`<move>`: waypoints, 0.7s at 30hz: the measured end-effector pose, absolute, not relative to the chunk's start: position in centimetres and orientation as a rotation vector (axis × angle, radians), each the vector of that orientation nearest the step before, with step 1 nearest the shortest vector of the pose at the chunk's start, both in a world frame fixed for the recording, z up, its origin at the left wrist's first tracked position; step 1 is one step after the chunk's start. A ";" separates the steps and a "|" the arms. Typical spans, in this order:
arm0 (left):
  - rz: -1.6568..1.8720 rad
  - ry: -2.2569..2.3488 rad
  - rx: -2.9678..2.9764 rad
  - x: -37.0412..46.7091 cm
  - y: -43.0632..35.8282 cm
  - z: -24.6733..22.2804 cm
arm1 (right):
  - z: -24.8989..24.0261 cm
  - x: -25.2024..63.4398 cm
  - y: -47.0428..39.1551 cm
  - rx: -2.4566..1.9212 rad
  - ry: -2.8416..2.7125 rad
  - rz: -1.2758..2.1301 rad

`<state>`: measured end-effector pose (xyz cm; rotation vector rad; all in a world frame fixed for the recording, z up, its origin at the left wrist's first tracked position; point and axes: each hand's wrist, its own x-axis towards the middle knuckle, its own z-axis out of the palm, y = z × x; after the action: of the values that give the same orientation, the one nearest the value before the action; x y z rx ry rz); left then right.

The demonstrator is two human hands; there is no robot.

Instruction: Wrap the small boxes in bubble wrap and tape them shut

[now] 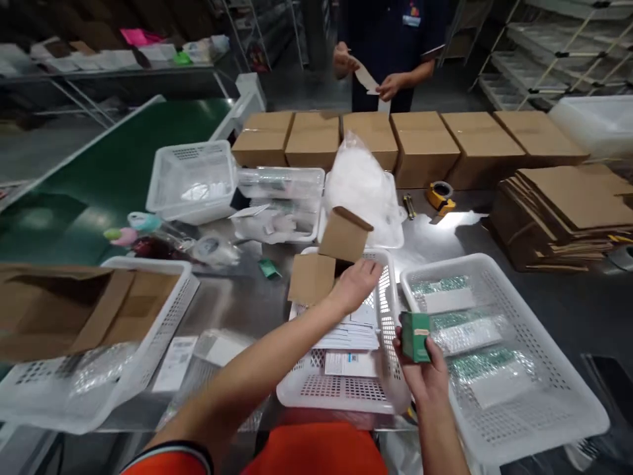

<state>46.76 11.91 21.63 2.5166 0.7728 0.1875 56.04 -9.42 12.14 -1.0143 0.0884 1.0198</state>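
"What's in the right hand [426,382]?"

"A small green box [414,340], pinched between thumb and fingers, probably so its near face shows."

"And the left hand [357,285]?"

"At the open brown cardboard box [311,278], over the white perforated plastic basket [341,396]. Fingers bent; I can't tell if they grip anything. The spread flaps likely give access."
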 end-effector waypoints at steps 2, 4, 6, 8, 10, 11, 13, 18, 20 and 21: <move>0.657 0.725 2.398 43.5 11.2 25.1 | 12.8 55.4 -9.1 -1.104 0.041 0.968; 1.047 0.823 2.122 38.1 11.3 27.6 | 13.9 54.2 -8.2 -1.179 -0.030 0.924; 1.234 0.982 1.747 30.8 11.6 28.0 | 15.2 52.2 -7.0 -1.236 -0.123 0.924; 1.277 1.126 1.315 22.6 11.1 26.0 | 16.4 49.3 -5.8 -1.291 -0.242 0.969; 1.182 1.271 0.898 14.9 9.7 22.2 | 17.0 45.3 -4.6 -1.341 -0.420 1.060; 1.119 1.341 0.727 11.6 8.6 20.0 | 17.0 43.0 -4.1 -1.365 -0.544 1.104; 0.960 1.513 0.518 6.8 6.4 15.6 | 16.3 37.9 -3.2 -1.416 -0.868 1.155; 0.850 1.652 0.484 2.9 5.0 8.3 | 10.3 26.2 -1.3 -1.651 -1.731 0.967; 0.827 1.670 0.545 2.6 6.6 6.6 | 7.6 23.4 -0.9 -1.802 -1.973 0.820; 0.809 1.677 0.576 2.5 7.7 5.9 | 6.5 22.4 -0.7 -1.871 -2.068 0.732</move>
<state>2.51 7.69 5.90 0.5756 1.6772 0.8087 22.42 -0.73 6.55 -1.8712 -2.0680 0.7320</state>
